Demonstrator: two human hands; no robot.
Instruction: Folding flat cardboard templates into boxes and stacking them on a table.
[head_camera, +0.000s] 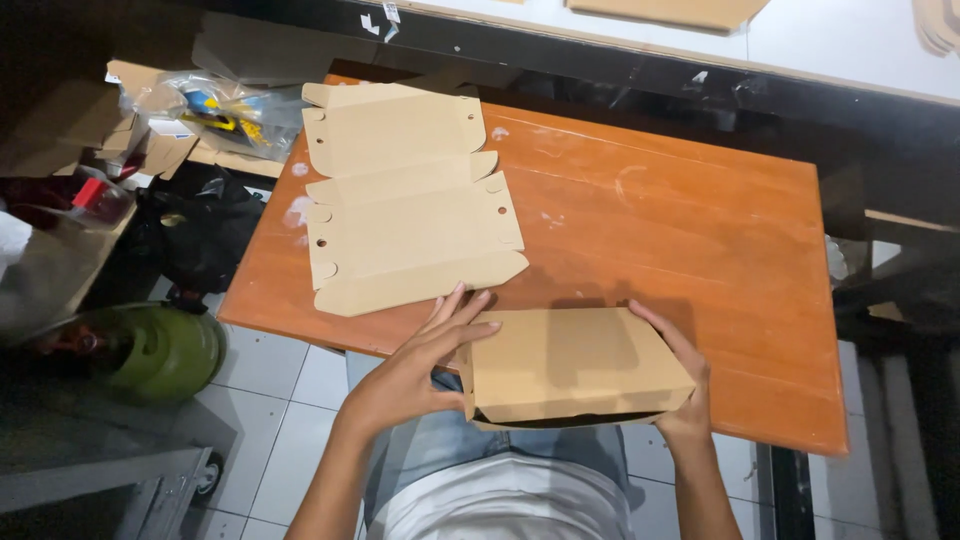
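A folded brown cardboard box (570, 362) rests over the near edge of the orange wooden table (690, 230), its lid slightly ajar at the front. My left hand (425, 360) presses its left side with fingers spread on the top corner. My right hand (680, 370) grips its right end. A flat, unfolded cardboard box blank (405, 195) lies on the table's left part, just beyond my left hand.
A green gas cylinder (165, 350) stands on the tiled floor at the left. A clear plastic bag (215, 110) with coloured items, loose cardboard pieces and a black bag (200, 235) lie beyond it. A white surface (840, 40) with more cardboard runs along the back.
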